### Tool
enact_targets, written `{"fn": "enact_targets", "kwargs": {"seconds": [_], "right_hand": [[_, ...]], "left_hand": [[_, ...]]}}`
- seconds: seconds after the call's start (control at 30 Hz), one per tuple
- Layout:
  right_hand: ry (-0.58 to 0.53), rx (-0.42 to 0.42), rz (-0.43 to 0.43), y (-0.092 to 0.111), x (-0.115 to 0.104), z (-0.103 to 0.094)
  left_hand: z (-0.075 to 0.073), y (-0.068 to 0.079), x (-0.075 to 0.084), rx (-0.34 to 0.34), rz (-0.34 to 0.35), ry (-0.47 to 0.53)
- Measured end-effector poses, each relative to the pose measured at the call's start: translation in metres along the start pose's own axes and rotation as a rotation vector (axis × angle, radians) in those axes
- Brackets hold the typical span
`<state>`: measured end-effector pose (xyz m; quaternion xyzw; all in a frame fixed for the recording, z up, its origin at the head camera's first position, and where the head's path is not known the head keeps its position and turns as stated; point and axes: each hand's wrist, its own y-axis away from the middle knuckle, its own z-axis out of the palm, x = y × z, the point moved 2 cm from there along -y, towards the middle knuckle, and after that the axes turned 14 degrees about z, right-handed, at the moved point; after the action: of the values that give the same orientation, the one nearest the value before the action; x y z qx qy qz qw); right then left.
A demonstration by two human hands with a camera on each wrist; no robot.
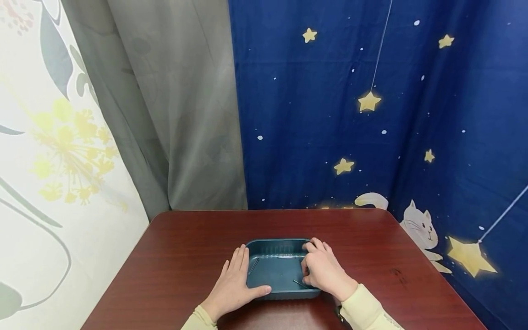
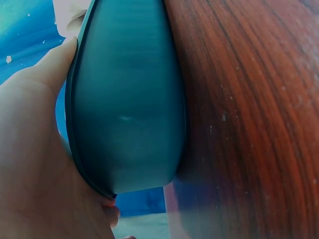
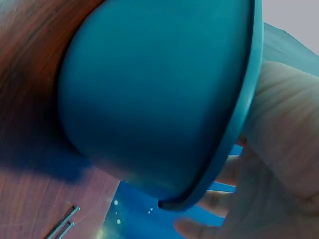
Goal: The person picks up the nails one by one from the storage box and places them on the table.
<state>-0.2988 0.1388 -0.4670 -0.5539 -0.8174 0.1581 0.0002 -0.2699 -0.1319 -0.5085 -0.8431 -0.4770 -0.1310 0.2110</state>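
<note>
A dark teal plastic tray (image 1: 274, 270) with a raised rim stands on the table. Inside it lie thin rods: one near the left wall (image 1: 253, 266), one by the far wall (image 1: 287, 257) and one (image 1: 300, 283) under the right fingers. My left hand (image 1: 233, 284) lies along the tray's left side, fingers straight, thumb over the near rim; the left wrist view has this hand (image 2: 35, 114) against the rim. My right hand (image 1: 323, 268) reaches over the right rim with bent fingers inside the tray. Whether it pinches the rod I cannot tell.
The reddish-brown wooden table (image 1: 198, 238) extends around the tray. Two headed metal rods, like nails (image 3: 62, 222), lie on it beyond the tray in the right wrist view. A grey curtain (image 1: 198, 114) and a blue star-patterned curtain (image 1: 313, 114) hang behind the table.
</note>
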Motion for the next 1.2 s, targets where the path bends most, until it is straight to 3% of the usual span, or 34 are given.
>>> {"fn": "enact_targets", "kwargs": {"seconds": [0.3, 0.63, 1.2], "right_hand": [[0.088, -0.021, -0.066, -0.002, -0.004, 0.006], [0.104, -0.077, -0.116, -0.003, -0.010, 0.008], [0.125, -0.040, -0.097, -0.005, -0.006, 0.017]], "left_hand": [[0.000, -0.001, -0.001, 0.000, -0.005, 0.002], [0.003, -0.001, -0.002, -0.014, -0.015, 0.025], [0.001, 0.000, 0.000, -0.005, -0.013, 0.050]]}}
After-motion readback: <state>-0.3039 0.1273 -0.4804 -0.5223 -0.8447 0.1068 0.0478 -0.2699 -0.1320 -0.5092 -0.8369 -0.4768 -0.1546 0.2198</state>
